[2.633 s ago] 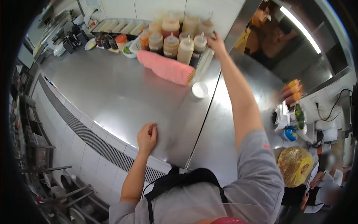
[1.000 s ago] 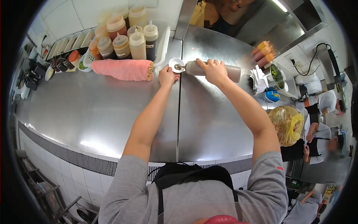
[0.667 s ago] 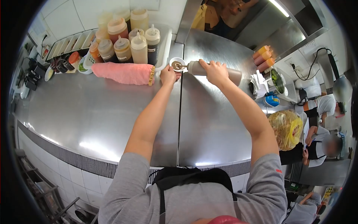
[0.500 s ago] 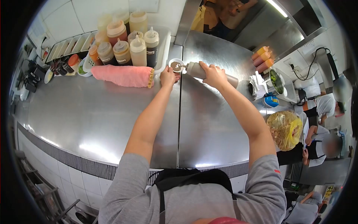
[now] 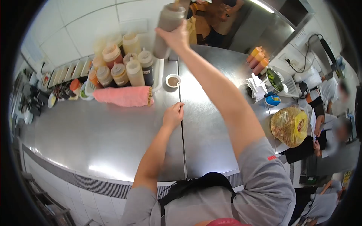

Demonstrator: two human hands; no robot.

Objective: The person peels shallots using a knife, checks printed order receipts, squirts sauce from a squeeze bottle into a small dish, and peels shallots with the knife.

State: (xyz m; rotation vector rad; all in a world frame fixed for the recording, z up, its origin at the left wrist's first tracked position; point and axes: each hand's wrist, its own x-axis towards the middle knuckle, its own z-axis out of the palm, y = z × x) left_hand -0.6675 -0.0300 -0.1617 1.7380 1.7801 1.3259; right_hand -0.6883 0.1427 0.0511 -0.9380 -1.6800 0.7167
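My right hand (image 5: 178, 37) is wrapped around a large grey-brown squeeze bottle (image 5: 163, 41), raised beyond the back of the counter with its nozzle end toward the top of the view. On the steel counter (image 5: 124, 137) stands a small white cup (image 5: 173, 80) with brown sauce in it. Nearer to me, my left hand (image 5: 174, 115) is closed loosely, apart from the cup, and nothing shows in its fingers. Left of the raised bottle, several squeeze bottles (image 5: 135, 72) of sauce stand in a white tray (image 5: 160, 71).
A rolled pink towel (image 5: 122, 96) lies before the tray. To the right are orange-and-red bottles (image 5: 260, 62), a metal bowl of limes (image 5: 274, 80), white napkins (image 5: 256, 87), a blue object (image 5: 272, 100) and a yellow plastic bag (image 5: 289, 126). Co-workers (image 5: 332, 128) stand at the far right.
My right hand has lifted the squeeze bottle away from the cup, up and to the left. My left hand has let go of the cup and drawn back toward me.
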